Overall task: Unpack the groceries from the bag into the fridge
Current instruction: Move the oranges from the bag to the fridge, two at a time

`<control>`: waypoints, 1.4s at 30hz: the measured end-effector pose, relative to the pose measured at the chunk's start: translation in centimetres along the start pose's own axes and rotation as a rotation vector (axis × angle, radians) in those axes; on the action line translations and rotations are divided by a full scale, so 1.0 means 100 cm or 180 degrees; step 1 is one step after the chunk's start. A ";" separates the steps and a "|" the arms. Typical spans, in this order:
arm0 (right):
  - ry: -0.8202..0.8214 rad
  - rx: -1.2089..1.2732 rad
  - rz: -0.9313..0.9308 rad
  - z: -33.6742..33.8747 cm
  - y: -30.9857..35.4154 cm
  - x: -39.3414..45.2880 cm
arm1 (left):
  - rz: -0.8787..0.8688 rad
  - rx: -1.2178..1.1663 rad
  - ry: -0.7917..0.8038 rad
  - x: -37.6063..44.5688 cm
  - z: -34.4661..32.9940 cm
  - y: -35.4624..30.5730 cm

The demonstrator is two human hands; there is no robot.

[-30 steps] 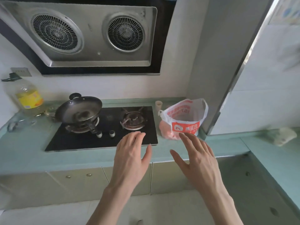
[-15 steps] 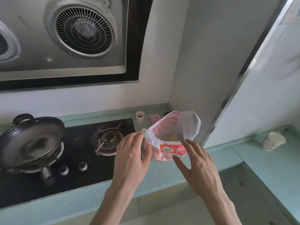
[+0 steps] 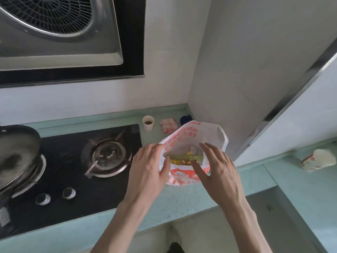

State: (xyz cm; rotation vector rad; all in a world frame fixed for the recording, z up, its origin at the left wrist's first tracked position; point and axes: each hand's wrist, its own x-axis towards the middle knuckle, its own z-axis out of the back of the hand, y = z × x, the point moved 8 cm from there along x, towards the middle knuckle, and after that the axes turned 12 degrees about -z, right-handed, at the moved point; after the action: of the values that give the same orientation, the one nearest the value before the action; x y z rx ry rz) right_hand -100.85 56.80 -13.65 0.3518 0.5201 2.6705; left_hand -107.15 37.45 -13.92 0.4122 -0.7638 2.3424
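Head view: a white and red plastic bag (image 3: 184, 177) is being held open on the pale green counter (image 3: 182, 199), between the two hands. The bag's left rim is being pinched by the left hand (image 3: 148, 172), thumb on the inside of the plastic and fingers along the outside. The right hand (image 3: 217, 170) is being laid against the bag's near right rim, fingers straight and spread, its thumb reaching into the mouth; whether anything is being gripped by it cannot be told. Yellow-wrapped groceries (image 3: 182, 161) are being shown inside the opening, between the thumbs, though their exact kind is hard to make out. Beyond the hands, a small paper cup (image 3: 148, 122), a pink and white cloth (image 3: 168, 125) and a dark blue object (image 3: 186, 119) are being kept along the back wall. To the left of the left hand, a black gas hob (image 3: 76, 172) is being occupied by a dark wok (image 3: 16, 154). Far to the right of the right hand, a crumpled white carton (image 3: 318, 159) is lying on the counter.
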 end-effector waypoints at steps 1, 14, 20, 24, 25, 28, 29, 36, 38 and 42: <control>0.0066 0.0009 0.0029 -0.006 -0.004 0.010 | 0.0046 0.0016 0.0015 0.006 -0.007 0.002; 0.0957 -0.0073 0.0293 -0.108 -0.060 0.110 | 0.0485 -0.0095 0.0734 0.082 -0.141 0.023; 0.1461 -0.0061 0.0439 -0.147 -0.074 0.128 | 0.0712 0.0246 0.1610 0.063 -0.207 0.053; 0.1644 -0.0052 0.0551 -0.164 -0.066 0.133 | 0.0934 0.0465 0.1927 0.043 -0.215 0.073; 0.1698 -0.0023 0.0611 -0.169 -0.060 0.133 | 0.0979 0.0495 0.1925 0.040 -0.214 0.076; 0.1882 -0.0191 0.0725 -0.186 -0.045 0.135 | 0.1037 0.0746 0.1968 0.034 -0.210 0.083; 0.1941 -0.0311 0.0726 -0.193 -0.042 0.137 | 0.1023 0.0900 0.2064 0.032 -0.208 0.084; 0.2780 -0.0596 0.0768 -0.255 -0.026 0.144 | 0.1075 0.1611 0.2490 0.025 -0.188 0.102; 0.2940 -0.0711 0.0802 -0.270 -0.022 0.141 | 0.0948 0.1539 0.2526 0.028 -0.190 0.096; 0.2894 -0.0589 0.0884 -0.287 -0.011 0.145 | 0.0558 0.1161 0.2440 0.037 -0.207 0.085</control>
State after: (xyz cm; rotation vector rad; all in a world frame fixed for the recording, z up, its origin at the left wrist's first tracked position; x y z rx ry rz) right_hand -122.41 55.16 -37.50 -0.9515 0.4759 3.0034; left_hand -117.48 46.54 -32.00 -0.4184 -0.0051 2.5154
